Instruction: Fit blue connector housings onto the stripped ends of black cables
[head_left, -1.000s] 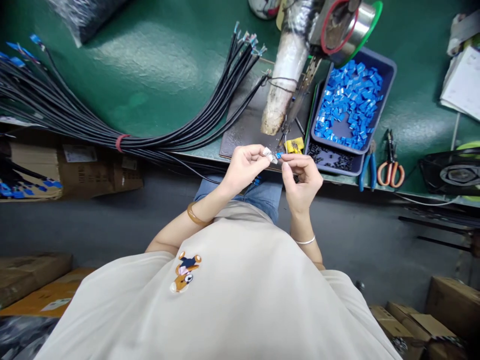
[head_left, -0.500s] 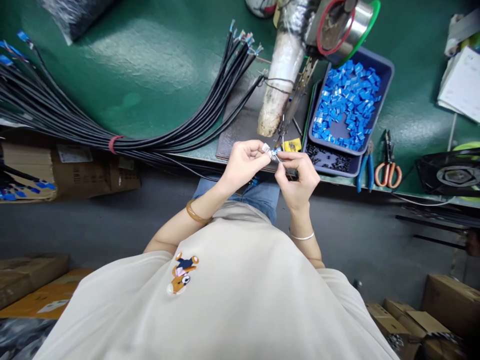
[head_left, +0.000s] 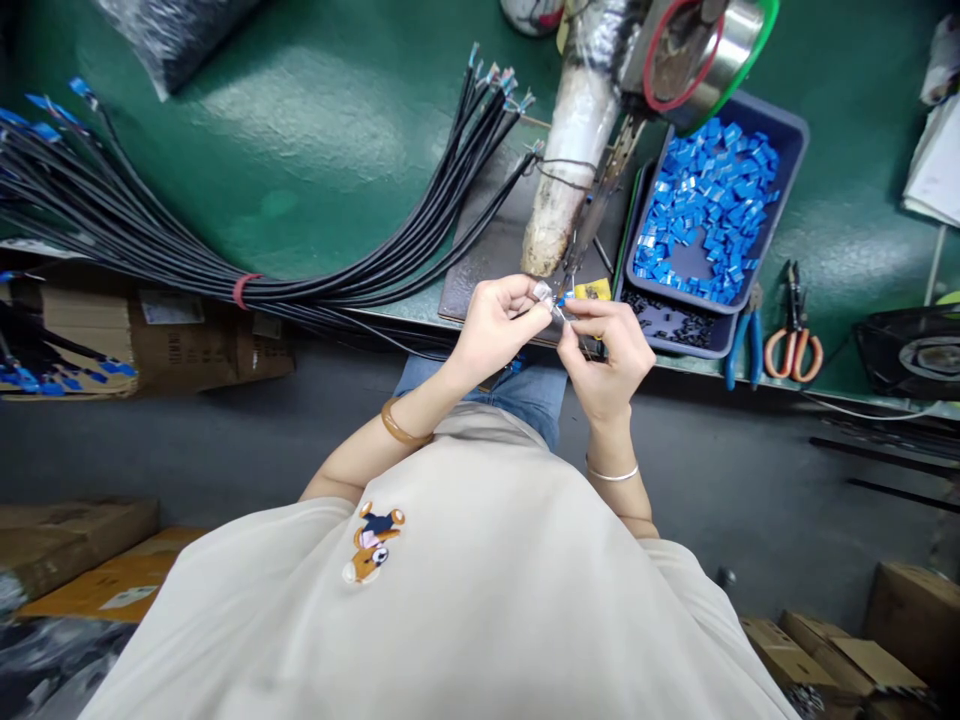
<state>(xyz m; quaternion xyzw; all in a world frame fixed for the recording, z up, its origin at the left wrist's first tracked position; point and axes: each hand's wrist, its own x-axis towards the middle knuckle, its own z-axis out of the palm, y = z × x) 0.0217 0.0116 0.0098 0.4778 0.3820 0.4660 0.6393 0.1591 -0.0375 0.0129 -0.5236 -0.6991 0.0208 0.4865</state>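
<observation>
Leftmost, black cable bundle (head_left: 225, 250), banded red, fanned across the bench (head_left: 300, 150). Next, left hand (head_left: 495, 328) and right hand (head_left: 609, 352), both pinched narrow on one small blue connector (head_left: 561, 300) over the bench's near edge, seemingly steadied from both sides. Rightmost, tray of blue connectors (head_left: 787, 135), within easy reach.

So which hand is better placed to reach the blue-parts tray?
Probably right. Both pinch the small part, but the right hand sits nearer the tray, on its own side; the left hand would cross over it.
</observation>
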